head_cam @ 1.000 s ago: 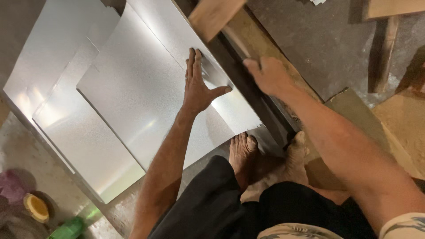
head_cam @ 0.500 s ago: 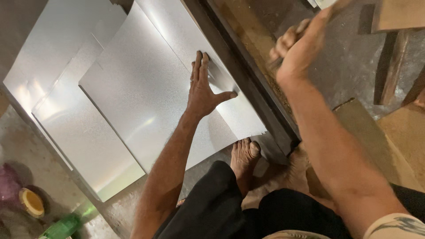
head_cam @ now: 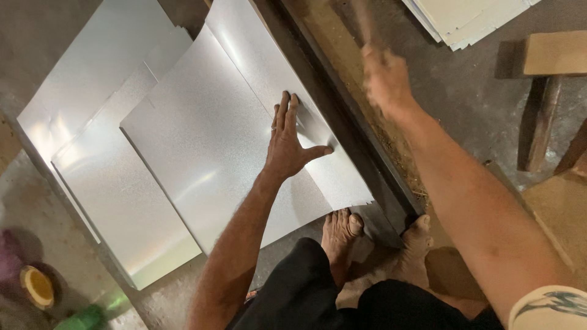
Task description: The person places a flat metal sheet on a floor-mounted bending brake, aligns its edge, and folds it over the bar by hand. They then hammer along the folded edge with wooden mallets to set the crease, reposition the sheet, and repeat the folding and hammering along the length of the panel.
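My left hand point(head_cam: 287, 143) lies flat with fingers spread on the top shiny metal sheet point(head_cam: 208, 146), close to its right edge by a dark steel rail point(head_cam: 361, 146). My right hand point(head_cam: 385, 79) is raised above the rail and blurred, closed around the handle of a wooden mallet point(head_cam: 365, 21); the mallet's head is out of view. More metal sheets point(head_cam: 92, 104) lie stacked beneath and to the left on the floor.
My bare feet point(head_cam: 342, 232) rest at the near end of the rail. A stack of pale sheets point(head_cam: 471, 18) lies at the top right, wooden pieces point(head_cam: 550, 61) at the right. A yellow round object point(head_cam: 36, 286) and a green one point(head_cam: 85, 318) sit bottom left.
My right hand has swung from the sheet's edge at the rail upward and away with the mallet. My left hand stays pressed on the sheet.
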Action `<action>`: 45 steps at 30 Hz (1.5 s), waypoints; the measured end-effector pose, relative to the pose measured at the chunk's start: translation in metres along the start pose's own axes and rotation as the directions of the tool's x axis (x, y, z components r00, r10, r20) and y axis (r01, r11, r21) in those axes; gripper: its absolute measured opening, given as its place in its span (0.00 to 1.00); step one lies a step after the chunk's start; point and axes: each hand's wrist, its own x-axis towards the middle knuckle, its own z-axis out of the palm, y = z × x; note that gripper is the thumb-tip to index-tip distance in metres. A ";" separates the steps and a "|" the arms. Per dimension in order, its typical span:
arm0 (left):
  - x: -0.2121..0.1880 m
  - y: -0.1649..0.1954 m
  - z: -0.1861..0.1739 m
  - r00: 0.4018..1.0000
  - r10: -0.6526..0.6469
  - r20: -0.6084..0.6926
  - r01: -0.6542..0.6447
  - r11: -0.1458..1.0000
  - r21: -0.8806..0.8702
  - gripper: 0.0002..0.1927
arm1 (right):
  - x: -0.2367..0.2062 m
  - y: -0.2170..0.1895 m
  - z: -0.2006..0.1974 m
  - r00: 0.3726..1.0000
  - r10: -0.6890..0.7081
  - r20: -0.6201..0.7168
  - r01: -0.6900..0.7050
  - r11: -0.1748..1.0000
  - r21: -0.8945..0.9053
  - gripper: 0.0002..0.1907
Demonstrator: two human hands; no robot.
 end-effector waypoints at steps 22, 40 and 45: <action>0.002 0.009 -0.011 0.999 -0.023 0.024 0.023 1.000 0.001 0.75 | 0.058 -0.053 0.031 0.952 0.129 -0.278 0.080 0.772 0.631 0.22; 0.008 0.031 -0.057 0.987 0.004 0.158 0.017 0.992 -0.127 0.59 | 0.021 -0.061 -0.015 0.933 0.326 0.152 -0.262 0.905 -0.334 0.17; -0.010 0.058 -0.125 0.961 0.267 -0.068 -0.274 0.903 -0.332 0.50 | -0.130 0.039 -0.119 0.859 0.493 0.142 -0.386 0.803 -0.454 0.20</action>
